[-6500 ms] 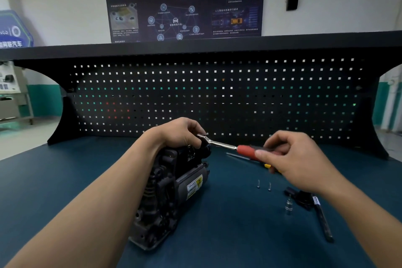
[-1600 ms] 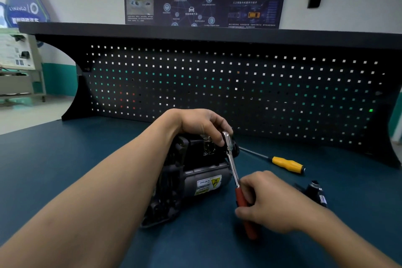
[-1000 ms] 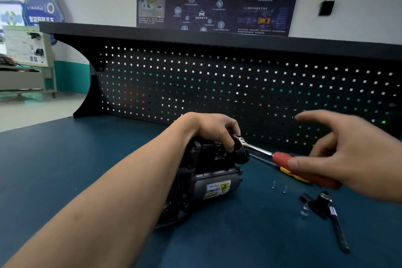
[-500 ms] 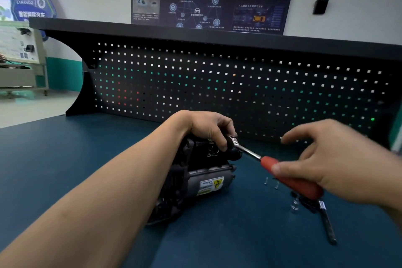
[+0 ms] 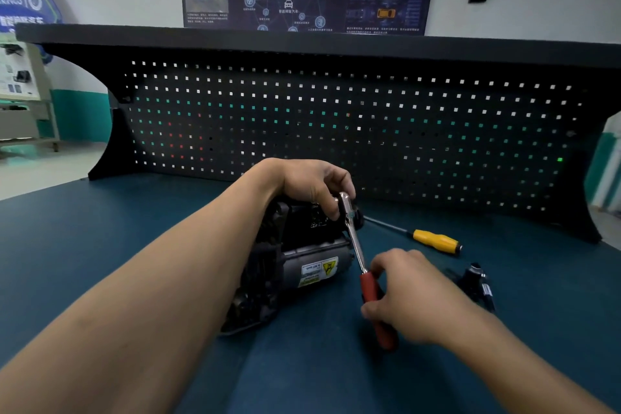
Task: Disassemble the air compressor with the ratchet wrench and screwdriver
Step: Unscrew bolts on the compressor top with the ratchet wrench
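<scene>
The black air compressor (image 5: 295,259) lies on its side on the blue table, a yellow warning label facing me. My left hand (image 5: 312,183) rests on its top end, fingers pressing the chrome head of the ratchet wrench (image 5: 356,245) against the compressor. My right hand (image 5: 406,292) grips the wrench's red handle, which points down towards me. The yellow-handled screwdriver (image 5: 435,240) lies on the table behind my right hand, untouched.
A second black tool (image 5: 477,282) lies right of my right hand, partly hidden by it. The black pegboard (image 5: 336,118) with a shelf on top closes off the back of the table (image 5: 100,245). A poster hangs on the wall above.
My right hand has swung the wrench handle from pointing right to pointing down towards me. My left hand stays on the wrench head. The small screws on the table are now hidden behind my hand.
</scene>
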